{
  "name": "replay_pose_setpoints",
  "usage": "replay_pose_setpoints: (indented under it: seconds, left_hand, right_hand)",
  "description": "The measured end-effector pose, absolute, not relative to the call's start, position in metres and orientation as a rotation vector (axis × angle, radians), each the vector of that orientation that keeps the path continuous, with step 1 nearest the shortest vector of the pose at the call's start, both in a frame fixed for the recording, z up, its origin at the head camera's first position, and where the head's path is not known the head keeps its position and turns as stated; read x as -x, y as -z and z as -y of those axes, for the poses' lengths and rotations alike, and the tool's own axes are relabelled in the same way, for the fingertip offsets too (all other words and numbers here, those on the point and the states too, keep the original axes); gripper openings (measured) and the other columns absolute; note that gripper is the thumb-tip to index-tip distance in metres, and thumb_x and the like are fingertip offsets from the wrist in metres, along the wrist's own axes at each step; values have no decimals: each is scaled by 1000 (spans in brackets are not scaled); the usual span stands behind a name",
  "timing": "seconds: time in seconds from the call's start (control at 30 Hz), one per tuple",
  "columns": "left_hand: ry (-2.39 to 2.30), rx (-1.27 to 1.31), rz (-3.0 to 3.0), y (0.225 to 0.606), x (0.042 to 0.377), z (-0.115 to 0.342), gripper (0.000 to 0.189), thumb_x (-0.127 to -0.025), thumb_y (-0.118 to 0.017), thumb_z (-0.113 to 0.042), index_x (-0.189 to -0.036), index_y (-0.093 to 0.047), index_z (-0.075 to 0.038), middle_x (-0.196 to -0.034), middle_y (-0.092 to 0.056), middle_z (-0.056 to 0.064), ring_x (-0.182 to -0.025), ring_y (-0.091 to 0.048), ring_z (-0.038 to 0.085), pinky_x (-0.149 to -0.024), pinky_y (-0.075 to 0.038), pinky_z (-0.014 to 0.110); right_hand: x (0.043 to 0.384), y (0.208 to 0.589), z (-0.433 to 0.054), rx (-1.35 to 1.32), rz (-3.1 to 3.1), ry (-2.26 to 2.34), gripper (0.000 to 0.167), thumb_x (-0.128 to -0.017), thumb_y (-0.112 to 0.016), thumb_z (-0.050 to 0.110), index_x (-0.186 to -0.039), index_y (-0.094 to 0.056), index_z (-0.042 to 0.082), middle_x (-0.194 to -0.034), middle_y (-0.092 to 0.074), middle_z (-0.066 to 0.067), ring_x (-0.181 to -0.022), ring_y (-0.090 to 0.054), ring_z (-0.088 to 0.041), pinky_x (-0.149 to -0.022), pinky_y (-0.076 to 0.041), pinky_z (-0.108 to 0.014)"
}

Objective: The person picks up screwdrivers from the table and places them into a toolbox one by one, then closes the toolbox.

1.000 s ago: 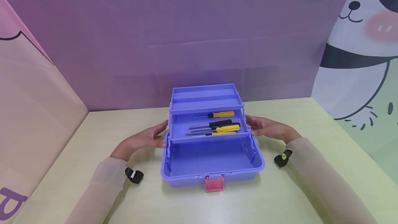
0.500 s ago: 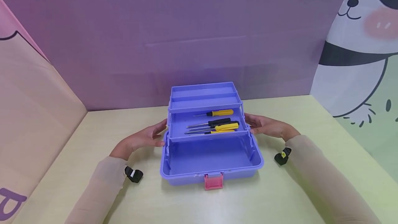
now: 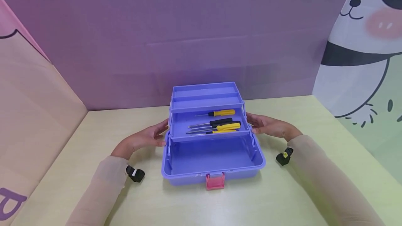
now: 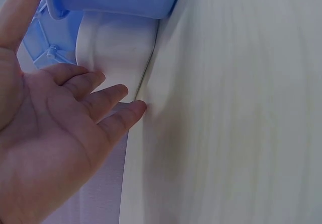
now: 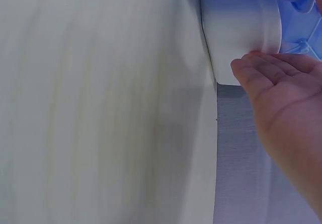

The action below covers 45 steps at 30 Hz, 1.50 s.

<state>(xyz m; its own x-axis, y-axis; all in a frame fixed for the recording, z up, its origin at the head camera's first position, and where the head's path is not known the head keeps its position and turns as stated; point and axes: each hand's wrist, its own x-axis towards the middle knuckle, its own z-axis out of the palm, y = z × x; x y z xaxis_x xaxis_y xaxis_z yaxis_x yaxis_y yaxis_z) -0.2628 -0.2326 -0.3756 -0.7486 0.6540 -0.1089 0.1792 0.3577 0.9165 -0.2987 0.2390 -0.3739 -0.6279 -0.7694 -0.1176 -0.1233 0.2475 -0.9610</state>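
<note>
A purple toolbox (image 3: 213, 179) stands in the middle of the table, its stepped trays raised. Several screwdrivers with yellow or black handles lie in the middle tray (image 3: 185, 119); one yellow screwdriver (image 3: 224, 113) lies apart at its back. The upper tray (image 3: 207, 100) and the deep base hold nothing visible. My left hand (image 3: 142, 140) rests at the box's left side, thumb at the rim, fingers spread toward the white lid (image 4: 118, 43) behind. On the right side, my right hand (image 3: 271, 127) mirrors it, its extended fingers against the white lid (image 5: 241, 27).
A pink latch (image 3: 215, 182) hangs down at the box front. The pale wooden table (image 3: 125, 198) ends at a purple backdrop (image 3: 194, 44) close behind the box. Printed panels rise at both sides. Each wrist wears a small black camera.
</note>
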Motion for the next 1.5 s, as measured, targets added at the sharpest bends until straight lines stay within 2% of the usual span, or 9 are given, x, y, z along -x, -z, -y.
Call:
replay_pose_setpoints:
  seconds: [0.4,0.67,1.17,1.5]
  left_hand:
    - [-1437,-737,-2117,379,263,234,103,-82,-73,-32,-153,0,-14,-159,-2,10,-143,-8,38,-107,-29,53]
    - [-1441,-689,-2083,381,261,234,103,-82,-72,-30,-153,2,-17,-159,-3,11,-142,-12,39,-105,-34,51]
    - [-1470,-759,-2040,382,261,234,100,-85,-70,-26,-153,3,-16,-159,2,9,-143,-5,38,-107,-30,52]
    - [-1468,-734,-2030,377,259,232,102,-84,-70,-26,-152,6,-18,-159,2,10,-142,-8,40,-105,-34,52]
  right_hand:
    - [297,376,-239,828,-1962,1428,82,-93,-58,17,-151,-2,4,-157,-8,-19,-143,-5,-39,-111,-14,-56]
    - [294,378,-237,798,-1991,1431,84,-91,-61,20,-151,-4,4,-157,-9,-18,-143,-7,-38,-112,-13,-56]
    - [295,378,-236,794,-1972,1427,85,-92,-60,21,-151,-1,5,-157,-3,-17,-143,-2,-36,-113,-10,-55]
    - [296,375,-238,829,-1948,1405,86,-92,-59,19,-151,2,7,-158,-1,-16,-143,-1,-36,-113,-11,-55]
